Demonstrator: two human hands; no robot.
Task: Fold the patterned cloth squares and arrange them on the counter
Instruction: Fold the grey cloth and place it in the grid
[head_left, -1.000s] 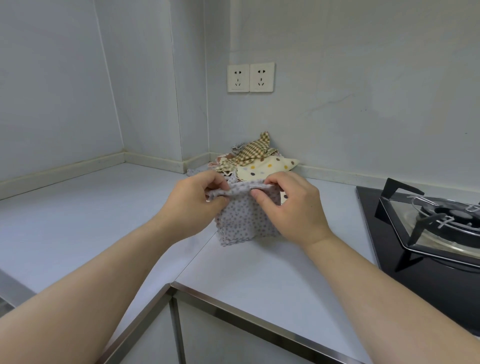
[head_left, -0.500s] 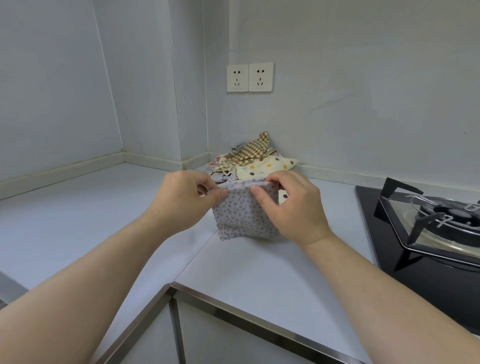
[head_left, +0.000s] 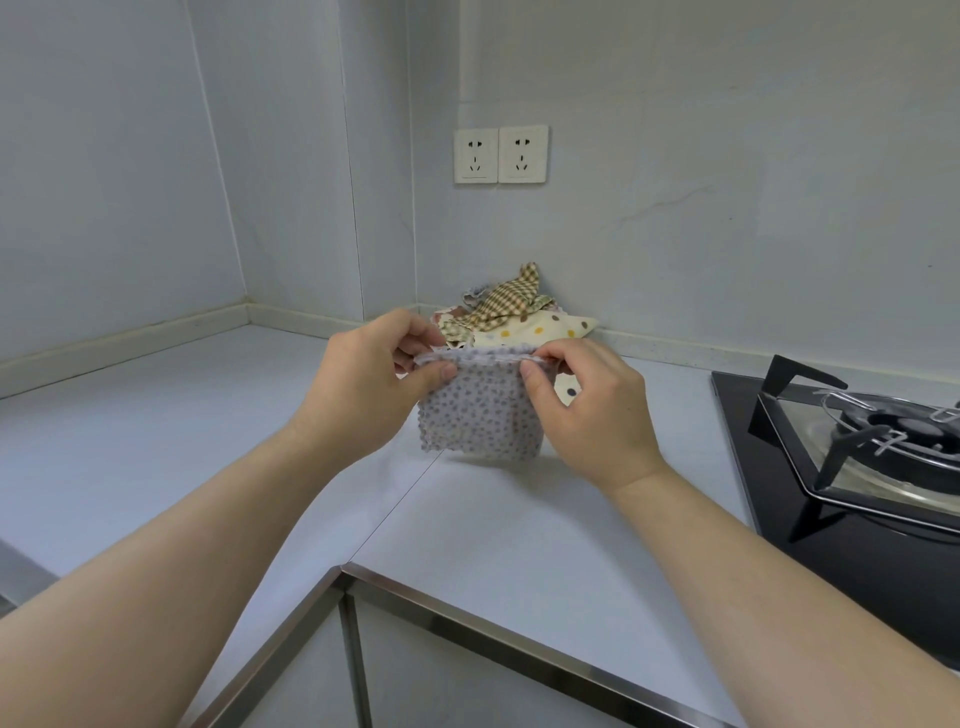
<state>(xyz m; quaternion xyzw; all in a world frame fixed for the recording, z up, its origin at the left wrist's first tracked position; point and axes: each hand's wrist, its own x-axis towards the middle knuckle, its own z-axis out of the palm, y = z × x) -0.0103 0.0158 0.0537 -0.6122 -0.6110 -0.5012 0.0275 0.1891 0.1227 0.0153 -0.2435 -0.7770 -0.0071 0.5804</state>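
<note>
Left hand (head_left: 363, 387) pinches the left end of the top edge of the dotted cloth square (head_left: 480, 415), thumb on the near face and the other fingers curled behind it. The cloth hangs doubled from that edge, above the counter (head_left: 156, 441) and just in front of the corner. Whether its lower edge touches the surface cannot be told. Right hand (head_left: 587, 410) pinches the right end of the same edge in the same manner, thumb in front. Between the two grips the layered edges run nearly level and look roughly matched.

Behind the held cloth, against the wall, lies the unfolded pile (head_left: 514, 312): a checked piece on top and a cream spotted piece beneath it. To the far right stands the gas hob (head_left: 857, 457) with its black pan supports.

Step in hand, as judged: aligning the edges of the first fold before laying it down.

Likely faults from here:
- Layer slip. Thin fabric held only at two points may shear when either pinch loosens, which would leave the fold skewed.
- Sag at centre. The unsupported middle may droop and crease if the hands close together.
- Snagging. Setting the cloth down too far back could catch the spotted piece and drag the pile.
- Drift right. A placement near the hob risks soiling the cloth.
</note>
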